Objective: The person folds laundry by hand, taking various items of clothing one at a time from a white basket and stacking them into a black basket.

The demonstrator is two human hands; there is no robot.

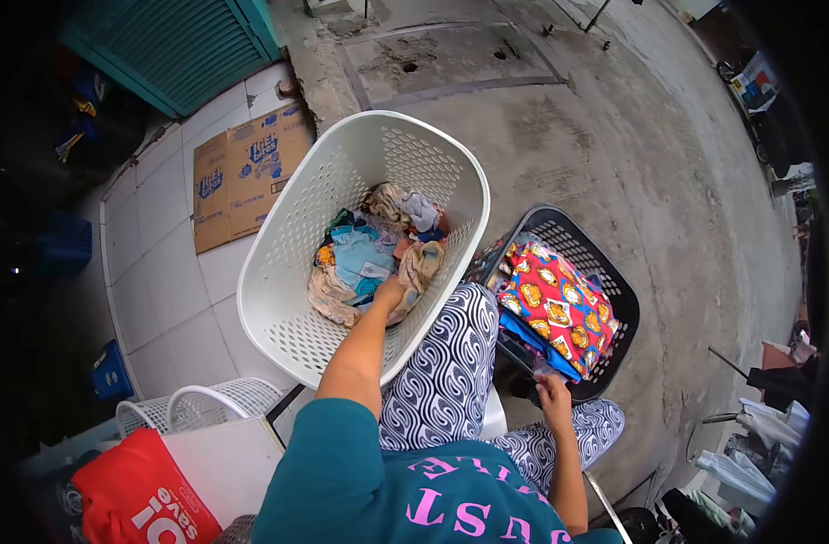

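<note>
While the person sits with a white basket (292,245) close before the knees, a red bag (147,494) with white lettering lies at the far left, nearer the body than that basket. Just right of the bag and left of the white basket are white perforated containers (219,405). Farther out, a flattened cardboard sheet (249,177) with blue print lies on the pale tiles (165,304), also left of the white basket. Inside the white basket, toward its near end, sits a loose heap of mixed clothes (378,245), with a light blue garment (358,257) near the middle. The left grip (390,295) reaches into the near side of this heap and touches it; the fingertips are hidden, so whether it is clenched or released cannot be told. To the right of the white basket, beyond the patterned trousers (443,372), stands a dark basket (621,290) on the concrete (677,227). It holds a red cloth (559,308) with orange figures, over a blue cloth (546,346). The right grip (554,399), its fingers curled, is at the dark basket's near edge beside a small translucent piece (543,371); whether it grasps this cannot be told.
</note>
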